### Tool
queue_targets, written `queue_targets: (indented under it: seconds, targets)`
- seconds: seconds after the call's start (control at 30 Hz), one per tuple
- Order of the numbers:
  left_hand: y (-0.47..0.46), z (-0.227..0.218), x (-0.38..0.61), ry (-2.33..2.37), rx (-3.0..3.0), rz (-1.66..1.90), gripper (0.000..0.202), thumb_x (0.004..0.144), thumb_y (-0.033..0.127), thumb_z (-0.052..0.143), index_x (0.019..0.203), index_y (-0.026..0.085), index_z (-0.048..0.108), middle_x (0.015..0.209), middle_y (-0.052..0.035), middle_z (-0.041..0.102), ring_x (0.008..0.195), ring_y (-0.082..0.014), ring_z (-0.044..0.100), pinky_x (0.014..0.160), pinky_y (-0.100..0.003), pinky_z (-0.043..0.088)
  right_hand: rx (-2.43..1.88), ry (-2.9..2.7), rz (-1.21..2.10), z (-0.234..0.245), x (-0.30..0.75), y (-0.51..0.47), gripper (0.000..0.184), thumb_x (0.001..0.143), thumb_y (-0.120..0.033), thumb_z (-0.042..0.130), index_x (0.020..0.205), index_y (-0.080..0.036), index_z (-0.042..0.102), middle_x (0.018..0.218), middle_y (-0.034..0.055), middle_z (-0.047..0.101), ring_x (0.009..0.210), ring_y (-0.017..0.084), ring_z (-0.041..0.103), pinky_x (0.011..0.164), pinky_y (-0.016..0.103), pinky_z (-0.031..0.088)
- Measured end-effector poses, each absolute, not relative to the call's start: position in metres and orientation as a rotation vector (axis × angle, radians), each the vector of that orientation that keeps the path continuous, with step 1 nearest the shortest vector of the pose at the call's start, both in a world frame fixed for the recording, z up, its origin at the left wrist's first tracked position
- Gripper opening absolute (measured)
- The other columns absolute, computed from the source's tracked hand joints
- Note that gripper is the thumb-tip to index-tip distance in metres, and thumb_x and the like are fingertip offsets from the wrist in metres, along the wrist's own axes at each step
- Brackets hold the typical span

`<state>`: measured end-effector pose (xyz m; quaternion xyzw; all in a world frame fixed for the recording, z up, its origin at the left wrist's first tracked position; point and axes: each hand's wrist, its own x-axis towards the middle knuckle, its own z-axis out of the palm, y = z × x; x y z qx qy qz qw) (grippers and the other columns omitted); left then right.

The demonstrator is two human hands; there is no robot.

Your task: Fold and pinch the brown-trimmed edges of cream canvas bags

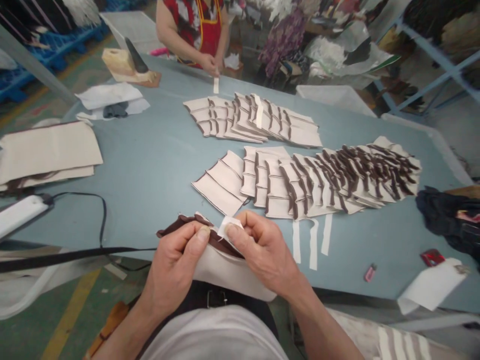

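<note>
Nearest the camera is the person's light shirt, with both forearms reaching forward past it to the near edge of the table. Workpiece: one cream panel with a brown edge, positioned at the table's near edge, in front of the body, brown edge uppermost.

Left hand: narrow, thumb and finger pinched on the brown edge. Right hand: closed, thumb pressing a white slip against the fingers, just beside the left fingertips. Whether the right fingers also grip the panel behind the slip cannot be told.

Handling notes. Pinch close to the working point, since a short span of cloth should buckle less. Hold the brown edge flat and under light tension only; a hard pull could stretch or skew it. Align the slip squarely with the edge before pressing. Support the panel's lower part so that its weight does not drag on the pinch.

Supply: a near row of panels lies overlapped beyond the hands, with white strips extending from its near side, within easy reach of the right hand.
</note>
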<state>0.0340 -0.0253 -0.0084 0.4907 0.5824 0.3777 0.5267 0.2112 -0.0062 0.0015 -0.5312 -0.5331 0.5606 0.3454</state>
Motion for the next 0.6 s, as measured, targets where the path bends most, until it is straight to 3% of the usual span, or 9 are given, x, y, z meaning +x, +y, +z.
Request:
queue_targets:
  seconds: [0.3, 0.5, 0.6]
  targets:
    - [-0.015, -0.012, 0.024, 1.333, 1.434, 0.802, 0.043, 0.105, 0.048, 0.048, 0.09, 0.017, 0.073, 0.074, -0.0039, 0.069, 0.066, -0.0182, 0.06, 0.059, -0.026, 0.046, -1.339, -1.577, 1.254, 0.033, 0.236, -0.004, 0.034, 0.103, -0.035, 0.058, 0.071, -0.023, 0.061, 0.066, -0.0013, 0.057, 0.061, 0.014, 0.051, 0.059, 0.029, 0.039]
    - [-0.01, -0.015, 0.027, 1.345, 1.299, 0.897, 0.041, 0.1, 0.046, 0.053, 0.073, 0.019, 0.064, 0.065, 0.0003, 0.059, 0.056, -0.0133, 0.047, 0.053, -0.024, 0.041, -1.483, -1.608, 1.128, 0.017, 0.213, -0.008, 0.016, 0.1, -0.034, 0.064, 0.09, -0.024, 0.073, 0.075, 0.0011, 0.072, 0.064, 0.016, 0.059, 0.064, 0.03, 0.045]
    - [-0.006, -0.015, 0.029, 1.379, 1.242, 0.899, 0.041, 0.097, 0.048, 0.055, 0.069, 0.019, 0.061, 0.059, 0.0027, 0.051, 0.052, -0.0122, 0.039, 0.05, -0.024, 0.038, -1.52, -1.581, 1.117, 0.008, 0.204, -0.005, 0.016, 0.097, -0.036, 0.066, 0.086, -0.024, 0.071, 0.07, -0.0003, 0.069, 0.059, 0.014, 0.056, 0.062, 0.03, 0.045]
